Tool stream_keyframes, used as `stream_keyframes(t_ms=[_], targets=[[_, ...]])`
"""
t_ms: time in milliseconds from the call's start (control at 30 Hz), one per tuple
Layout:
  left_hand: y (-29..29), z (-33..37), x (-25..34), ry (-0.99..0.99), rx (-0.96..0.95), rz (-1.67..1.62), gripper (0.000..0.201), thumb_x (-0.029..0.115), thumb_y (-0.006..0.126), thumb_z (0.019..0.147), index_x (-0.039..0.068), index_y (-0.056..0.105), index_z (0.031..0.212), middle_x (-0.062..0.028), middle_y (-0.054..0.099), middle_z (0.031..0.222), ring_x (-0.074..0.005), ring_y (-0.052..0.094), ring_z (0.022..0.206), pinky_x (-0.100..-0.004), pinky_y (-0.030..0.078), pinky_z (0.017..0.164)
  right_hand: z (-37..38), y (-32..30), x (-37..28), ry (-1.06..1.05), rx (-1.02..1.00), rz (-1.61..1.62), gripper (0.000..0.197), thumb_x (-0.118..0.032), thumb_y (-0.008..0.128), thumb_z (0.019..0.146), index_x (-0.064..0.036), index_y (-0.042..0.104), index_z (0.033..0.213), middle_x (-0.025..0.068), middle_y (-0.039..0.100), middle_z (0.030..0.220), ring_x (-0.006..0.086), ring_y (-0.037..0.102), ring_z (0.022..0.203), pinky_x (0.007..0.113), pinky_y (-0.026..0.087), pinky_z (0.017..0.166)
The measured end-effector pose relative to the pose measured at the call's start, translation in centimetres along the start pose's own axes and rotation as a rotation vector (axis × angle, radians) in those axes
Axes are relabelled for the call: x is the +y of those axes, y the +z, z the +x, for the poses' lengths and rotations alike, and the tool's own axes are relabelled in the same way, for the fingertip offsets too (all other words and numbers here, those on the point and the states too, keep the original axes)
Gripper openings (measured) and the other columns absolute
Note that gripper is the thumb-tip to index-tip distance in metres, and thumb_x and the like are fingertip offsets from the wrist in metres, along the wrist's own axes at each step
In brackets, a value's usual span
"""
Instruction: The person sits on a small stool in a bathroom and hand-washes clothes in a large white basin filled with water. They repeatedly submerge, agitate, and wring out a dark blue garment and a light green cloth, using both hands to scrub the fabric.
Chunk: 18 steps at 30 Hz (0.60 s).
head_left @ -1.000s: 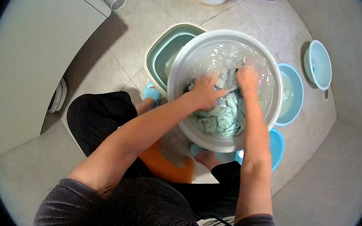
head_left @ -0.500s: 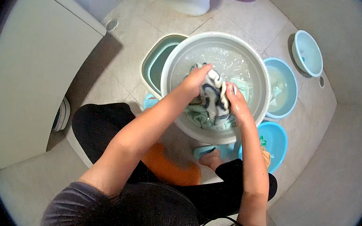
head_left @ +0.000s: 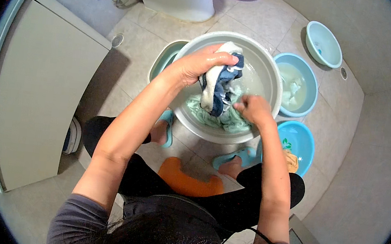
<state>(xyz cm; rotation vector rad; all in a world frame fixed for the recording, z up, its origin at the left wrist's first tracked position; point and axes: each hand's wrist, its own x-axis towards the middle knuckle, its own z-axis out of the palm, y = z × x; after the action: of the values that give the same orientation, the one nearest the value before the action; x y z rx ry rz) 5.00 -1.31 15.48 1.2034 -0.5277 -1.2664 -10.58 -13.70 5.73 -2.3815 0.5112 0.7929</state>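
Observation:
Above a big pale grey basin [head_left: 276, 90] of water, my left hand [head_left: 202, 64] is closed around a wet, bunched cloth [head_left: 223, 84] patterned in white and navy. The thumb lies across the top of the cloth, and its lower end hangs down into the basin. My right hand [head_left: 255, 110] is just right of that lower end, with curled fingers partly blurred by motion. Whatever those fingers hold, if anything, is hidden. Pale green wet fabric [head_left: 226, 120] lies in the water beneath both hands.
A pale green tub [head_left: 156, 63] stands partly behind the basin at left. To the right are a light blue basin [head_left: 313, 94] with cloudy water and fabric, a bright blue basin [head_left: 304, 148] with tan cloth [head_left: 290, 161], and a tilted bowl [head_left: 327, 46]. An orange stool [head_left: 189, 181] is between my legs.
My left hand has lifted its end of the cloth and turned, showing more navy. My right hand has moved slightly lower, its fingers now curled. The view has shifted slightly.

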Motion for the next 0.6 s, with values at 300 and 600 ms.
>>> stream_keyframes(t_ms=[300,600], targets=[[0.2,-0.7,5.1,0.124,-0.066,0.025,0.023,0.024,0.063,0.073,0.005,0.058,0.086,-0.0017,0.058,0.073,-0.0084,0.055,0.065,-0.0219,0.047,0.057,5.3,0.1,0.9,-0.258,0.648,1.339,0.047,-0.016,0.058,0.075,-0.0039,0.041,0.118,0.0068,0.055,0.097,0.0154,0.052,0.088,0.025,0.04,0.081],[-8.5,3.3,-5.8,-0.218,0.318,0.012,0.028,0.03,0.062,0.075,0.009,0.057,0.093,-0.0029,0.059,0.083,-0.0116,0.056,0.071,-0.0268,0.047,0.06,5.9,-2.8,3.2,-0.111,0.871,1.435,0.034,-0.016,0.046,0.079,0.0014,0.044,0.107,0.0136,0.053,0.096,0.0219,0.05,0.088,0.03,0.038,0.082]])
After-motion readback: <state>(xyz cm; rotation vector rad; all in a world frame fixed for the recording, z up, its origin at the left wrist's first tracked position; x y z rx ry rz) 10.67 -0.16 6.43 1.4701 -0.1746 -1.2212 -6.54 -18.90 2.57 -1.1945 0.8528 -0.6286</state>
